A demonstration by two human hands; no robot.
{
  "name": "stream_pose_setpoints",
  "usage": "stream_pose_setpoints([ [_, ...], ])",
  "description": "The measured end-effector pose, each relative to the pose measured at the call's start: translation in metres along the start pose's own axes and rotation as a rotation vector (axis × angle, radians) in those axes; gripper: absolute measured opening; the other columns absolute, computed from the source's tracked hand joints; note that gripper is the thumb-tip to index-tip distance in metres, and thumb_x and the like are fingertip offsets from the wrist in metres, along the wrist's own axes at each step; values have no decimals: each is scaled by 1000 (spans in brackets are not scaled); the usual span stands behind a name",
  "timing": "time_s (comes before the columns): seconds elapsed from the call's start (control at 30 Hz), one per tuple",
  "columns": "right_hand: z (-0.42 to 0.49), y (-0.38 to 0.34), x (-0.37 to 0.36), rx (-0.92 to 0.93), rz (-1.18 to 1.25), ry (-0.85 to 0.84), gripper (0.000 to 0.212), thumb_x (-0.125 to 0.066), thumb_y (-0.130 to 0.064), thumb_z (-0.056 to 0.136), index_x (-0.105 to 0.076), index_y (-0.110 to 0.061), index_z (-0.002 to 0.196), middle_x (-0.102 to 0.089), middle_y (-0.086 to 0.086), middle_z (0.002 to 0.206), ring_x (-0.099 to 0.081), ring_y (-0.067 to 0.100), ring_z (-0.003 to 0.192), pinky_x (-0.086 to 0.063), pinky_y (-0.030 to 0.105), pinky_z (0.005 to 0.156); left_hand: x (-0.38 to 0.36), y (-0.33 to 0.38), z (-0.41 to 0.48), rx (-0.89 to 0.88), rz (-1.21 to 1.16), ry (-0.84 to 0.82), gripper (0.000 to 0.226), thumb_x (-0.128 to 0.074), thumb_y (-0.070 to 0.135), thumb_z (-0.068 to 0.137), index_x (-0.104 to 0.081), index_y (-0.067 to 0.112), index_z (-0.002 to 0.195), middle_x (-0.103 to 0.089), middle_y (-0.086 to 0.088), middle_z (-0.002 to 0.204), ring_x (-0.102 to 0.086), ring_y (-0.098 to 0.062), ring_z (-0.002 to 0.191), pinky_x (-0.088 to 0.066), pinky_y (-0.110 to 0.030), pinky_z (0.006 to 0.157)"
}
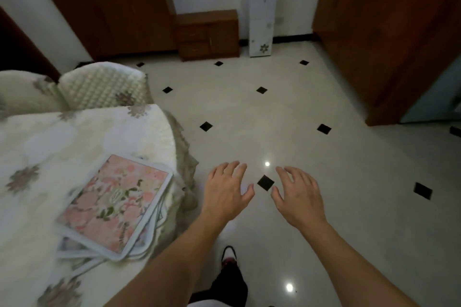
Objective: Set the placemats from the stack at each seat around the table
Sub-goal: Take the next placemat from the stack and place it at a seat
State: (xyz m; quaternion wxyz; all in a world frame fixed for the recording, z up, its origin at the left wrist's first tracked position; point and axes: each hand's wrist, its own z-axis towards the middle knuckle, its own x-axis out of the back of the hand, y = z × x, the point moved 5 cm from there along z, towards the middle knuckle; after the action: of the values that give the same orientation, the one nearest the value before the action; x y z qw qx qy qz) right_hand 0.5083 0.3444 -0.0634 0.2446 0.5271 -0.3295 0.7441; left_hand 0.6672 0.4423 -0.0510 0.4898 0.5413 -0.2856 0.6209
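Observation:
A stack of placemats (113, 203) with a pink floral top mat and pale blue borders lies fanned out near the right edge of the table (50, 147), which wears a cream floral cloth. My left hand (228, 190) hovers over the floor just right of the table's edge, fingers spread and relaxed, holding nothing. My right hand (298, 193) hangs beside it, also spread and empty. Neither hand touches the stack.
Two chairs with quilted cream covers (99, 85) stand at the table's far side. Beyond the tiled floor (249, 112) are a wooden cabinet (107, 7), a small wooden drawer unit (208, 35) and a white narrow stand (263, 15). A wooden door (379, 40) is at right. My foot (229, 257) is below.

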Motion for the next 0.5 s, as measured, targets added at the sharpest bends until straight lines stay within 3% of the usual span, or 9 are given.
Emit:
stream_pose_setpoints([
  [0.13,42,-27,-23,98,17,-29,48,-64,-36,83,-62,-15,126,-66,10,116,-62,27,107,-48,43,94,-5,-38,19,122,15,13,54,-49,55,85,-61,22,127,-65,1,128,-60,-19,115,-46,-37,99],
  [0.3,122,-56,-53,185,16,-44,50,-48,-41,86,-63,-15,126,-66,11,116,-62,28,108,-48,43,94,-15,-88,67,236,-6,64,55,-49,55,85,-61,22,127,-65,1,127,-60,-20,115,-47,-38,98],
  [0.43,207,-94,-73,263,5,-35,47,-63,-35,83,-64,-14,125,-67,11,116,-62,28,108,-49,44,93,-20,-151,117,325,-18,101,56,-49,54,85,-61,22,128,-65,0,128,-59,-21,114,-47,-39,96],
  [0.5,243,-117,-85,308,-2,-53,47,-60,-36,83,-64,-13,125,-67,12,116,-62,29,108,-49,44,93,-19,-183,135,385,-31,123,55,-50,53,83,-62,22,126,-65,1,126,-60,-21,112,-48,-39,94],
])
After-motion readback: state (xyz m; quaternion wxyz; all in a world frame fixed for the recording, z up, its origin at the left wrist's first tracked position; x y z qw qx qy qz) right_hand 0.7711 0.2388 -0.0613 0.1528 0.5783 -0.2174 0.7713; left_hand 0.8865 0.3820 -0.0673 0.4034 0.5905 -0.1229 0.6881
